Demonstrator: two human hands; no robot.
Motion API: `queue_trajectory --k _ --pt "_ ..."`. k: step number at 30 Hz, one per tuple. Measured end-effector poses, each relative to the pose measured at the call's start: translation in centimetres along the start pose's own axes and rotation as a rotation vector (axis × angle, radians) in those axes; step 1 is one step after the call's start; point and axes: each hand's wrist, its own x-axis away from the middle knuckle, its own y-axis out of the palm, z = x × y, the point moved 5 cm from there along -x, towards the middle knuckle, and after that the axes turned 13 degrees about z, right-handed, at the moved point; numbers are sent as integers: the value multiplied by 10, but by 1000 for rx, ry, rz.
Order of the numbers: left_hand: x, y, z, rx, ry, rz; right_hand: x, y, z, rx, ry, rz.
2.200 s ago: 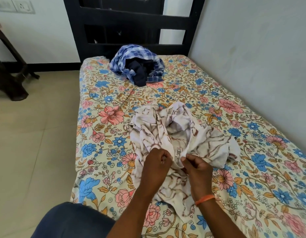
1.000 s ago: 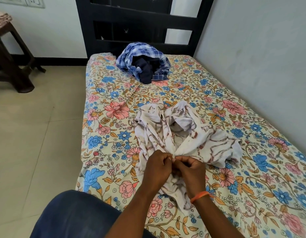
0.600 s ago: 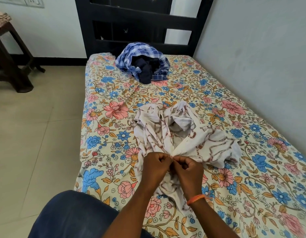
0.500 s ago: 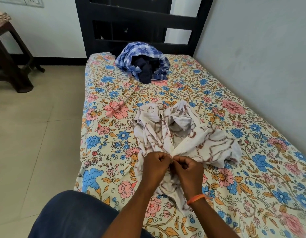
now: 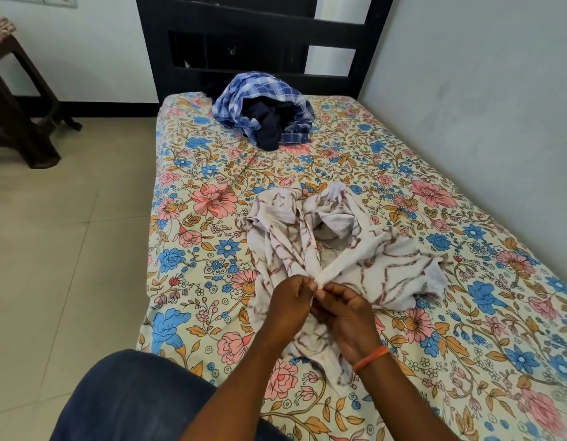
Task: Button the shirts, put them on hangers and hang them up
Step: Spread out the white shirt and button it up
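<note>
A white shirt with brown marbled lines (image 5: pixel 371 259) lies crumpled on the floral bedsheet (image 5: pixel 212 198), in the middle of the bed. My left hand (image 5: pixel 291 303) and my right hand (image 5: pixel 345 313) meet over its front edge, each pinching the cloth between thumb and fingers. The button itself is hidden by my fingers. A blue checked shirt (image 5: pixel 244 97) lies bunched at the far end of the bed, wrapped around a dark navy garment (image 5: pixel 269 128).
A black headboard (image 5: pixel 259 36) stands behind the far end. A grey wall (image 5: pixel 482 90) runs along the bed's right side. A dark wooden stool (image 5: pixel 18 100) stands on the tiled floor at far left. My knee in blue trousers (image 5: pixel 132 399) is at the bottom.
My two hands came together from slightly apart and now pinch the shirt's front edges at one spot. The shirt's right front panel has been drawn in toward them.
</note>
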Motion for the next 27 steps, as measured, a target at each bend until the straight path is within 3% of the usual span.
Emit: queue_trajectory --k 5,11,18,23,25,27 --pt "4 4 0 81 -36 -80 -2 4 3 -118 162 -116" --pt "7 6 -8 333 -263 -141 -6 3 2 -104 199 -203" --pt "9 3 1 84 -101 -15 1 -2 -21 151 -104 -65" --pt "9 1 1 226 -188 -76 0 -10 -22 315 -207 -19" --pt "9 -1 5 12 -8 -18 4 -14 -34 448 -388 78" --pt "11 2 7 -335 239 25 15 -14 -56 516 -705 285"
